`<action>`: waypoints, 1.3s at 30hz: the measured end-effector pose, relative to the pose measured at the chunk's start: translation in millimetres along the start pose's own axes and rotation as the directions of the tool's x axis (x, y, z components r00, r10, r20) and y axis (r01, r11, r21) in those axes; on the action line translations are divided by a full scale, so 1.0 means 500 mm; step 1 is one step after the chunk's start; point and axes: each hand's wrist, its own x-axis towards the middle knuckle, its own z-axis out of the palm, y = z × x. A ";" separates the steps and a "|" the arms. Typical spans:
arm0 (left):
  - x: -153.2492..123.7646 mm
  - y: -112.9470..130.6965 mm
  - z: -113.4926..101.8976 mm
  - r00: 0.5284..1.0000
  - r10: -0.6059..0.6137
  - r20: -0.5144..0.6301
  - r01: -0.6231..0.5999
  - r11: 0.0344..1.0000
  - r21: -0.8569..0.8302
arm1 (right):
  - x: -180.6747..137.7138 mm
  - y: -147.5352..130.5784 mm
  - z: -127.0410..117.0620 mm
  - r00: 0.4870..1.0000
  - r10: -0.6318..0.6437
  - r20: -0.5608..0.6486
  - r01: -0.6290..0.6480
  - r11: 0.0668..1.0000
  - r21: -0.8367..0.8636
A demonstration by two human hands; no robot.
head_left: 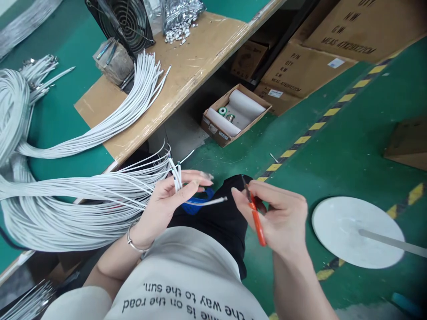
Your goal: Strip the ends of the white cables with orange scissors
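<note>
My left hand (168,200) is closed round the ends of a few white wires (176,178) that run off a large bundle (76,195) across my lap. One wire (210,202) pokes out to the right from between its fingers, with a bare tip. My right hand (276,213) is closed on a small tool with orange handles (257,222), whose dark tip (246,186) sits just right of that wire's end. A metal bangle (133,243) circles my left wrist.
A workbench (200,49) at upper left carries more white wire bundles (133,106), a black fan (125,20) and a bag of small metal parts (180,18). Cardboard boxes (300,66) and an open box with rolls (235,113) sit on the green floor. A white round disc (350,226) lies at right.
</note>
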 end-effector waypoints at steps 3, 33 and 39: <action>0.005 -0.008 0.002 0.996 0.060 -0.065 -0.060 0.998 0.012 | -0.002 0.003 -0.015 0.998 0.020 -0.058 -0.020 1.000 -0.010; -0.007 -0.023 0.005 0.989 -0.140 0.041 0.140 0.990 0.015 | 0.039 -0.037 0.035 0.966 0.257 -0.003 -0.236 0.890 0.389; -0.010 -0.016 0.015 0.990 -0.098 0.096 0.099 0.995 0.001 | 0.039 -0.043 0.037 0.962 0.254 0.103 -0.274 0.861 0.429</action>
